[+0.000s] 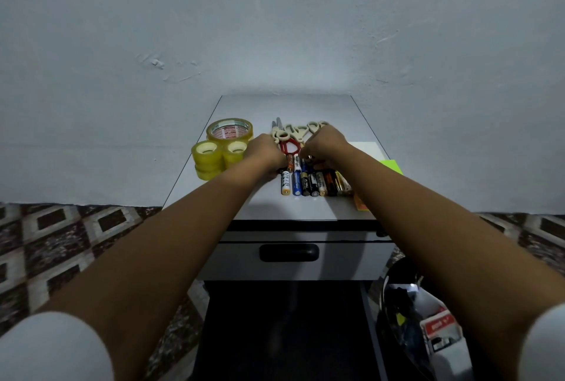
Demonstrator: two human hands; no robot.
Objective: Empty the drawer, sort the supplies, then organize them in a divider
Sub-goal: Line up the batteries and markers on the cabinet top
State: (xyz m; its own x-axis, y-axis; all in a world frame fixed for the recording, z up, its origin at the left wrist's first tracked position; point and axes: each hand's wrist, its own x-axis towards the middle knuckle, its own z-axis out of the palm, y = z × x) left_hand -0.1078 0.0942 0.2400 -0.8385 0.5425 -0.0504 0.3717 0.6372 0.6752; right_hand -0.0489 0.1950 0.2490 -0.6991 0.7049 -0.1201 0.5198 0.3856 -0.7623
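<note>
On the white cabinet top [275,203], several batteries [315,183] lie side by side in a front row. A second row of batteries [293,162] lies just behind it. My left hand [265,151] is curled over the left end of the back row, and its fingertips are hidden. My right hand [324,143] has its fingers bent down and pinches a battery at the right of the back row. Beige-handled scissors [301,129] and red-handled scissors [289,146] lie behind the hands. A big tape roll [229,130] and small yellow tape rolls [208,160] stand at the left.
The drawer front [238,261] with its black handle [289,252] is below the top. Green sticky notes [392,166], an orange pad [361,205] and a white pad [368,148] sit by the right edge. A dark bag of items [406,304] stands on the floor, lower right.
</note>
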